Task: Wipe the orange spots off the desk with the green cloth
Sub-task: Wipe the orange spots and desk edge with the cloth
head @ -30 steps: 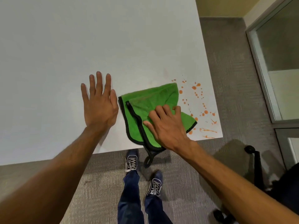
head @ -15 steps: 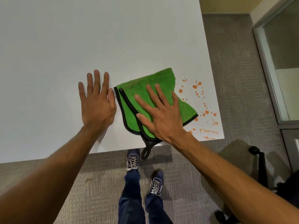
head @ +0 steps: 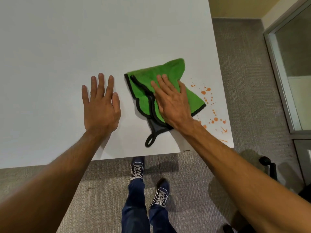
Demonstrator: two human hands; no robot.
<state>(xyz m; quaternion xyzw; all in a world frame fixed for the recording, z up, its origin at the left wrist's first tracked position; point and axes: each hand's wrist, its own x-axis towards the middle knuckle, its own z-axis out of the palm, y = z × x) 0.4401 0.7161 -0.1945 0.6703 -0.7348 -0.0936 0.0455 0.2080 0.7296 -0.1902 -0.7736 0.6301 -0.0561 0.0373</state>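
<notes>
A green cloth with black trim and a hanging loop lies folded on the white desk near its right front corner. My right hand presses flat on the cloth, fingers spread. Orange spots and streaks speckle the desk just right of the cloth, down to the corner. Part of the spotted patch is hidden under the cloth and my right wrist. My left hand lies flat on the bare desk, palm down, a little left of the cloth, holding nothing.
The desk's front edge runs just below my hands, its right edge past the spots. Grey carpet and my two shoes lie below. A black chair base stands at the lower right, a glass partition along the right.
My right hand has slid the cloth away from me, up the desk; its loop, which hung over the front edge, now lies on the desk. The left hand has stayed put.
</notes>
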